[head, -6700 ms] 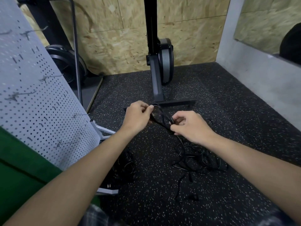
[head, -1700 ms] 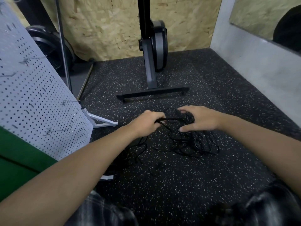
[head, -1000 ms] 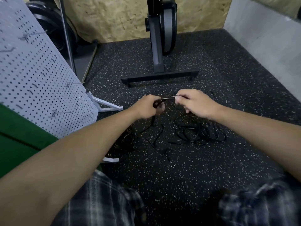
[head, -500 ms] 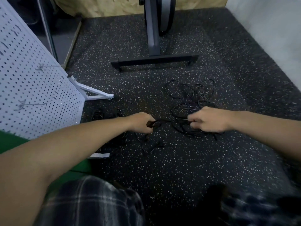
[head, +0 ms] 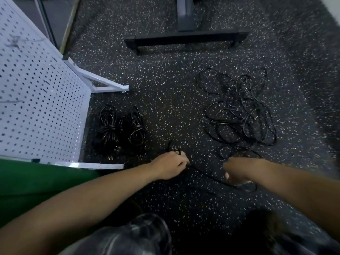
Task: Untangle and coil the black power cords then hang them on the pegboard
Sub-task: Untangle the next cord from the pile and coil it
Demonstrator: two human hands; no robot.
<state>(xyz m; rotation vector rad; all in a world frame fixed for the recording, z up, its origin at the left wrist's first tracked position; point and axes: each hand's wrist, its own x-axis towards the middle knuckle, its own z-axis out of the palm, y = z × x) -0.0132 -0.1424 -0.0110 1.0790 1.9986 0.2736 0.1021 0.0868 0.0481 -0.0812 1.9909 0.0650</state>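
Both hands have drawn back from the heap since half a second ago, pulling one strand clear of it. The left hand [head: 170, 165] is clamped on the black power cord [head: 206, 174], with a few small turns of it standing up at the knuckles. The cord runs taut along the rubber floor [head: 165, 89], away from the pegboard [head: 36, 89], to the right hand [head: 239, 170]. That hand is smeared by motion, so I cannot tell whether its fingers hold the cord or only lie over it.

The tangle [head: 241, 115] of remaining cords lies well apart from the pegboard, on the far side of both hands. Two coiled bundles [head: 108, 126] sit side by side just beside the pegboard's foot. None hangs on the board yet.

By my reckoning these cords are light and limp, yet springy enough to hold their kinks. The smooth jacket should slide through a loose grip, so loops may snag or spring open. Taking hold near the plug end and feeding the slack hand over hand seems the safest course.

No bin or box shows, and what little of the pegboard's hooks can be made out carries nothing.
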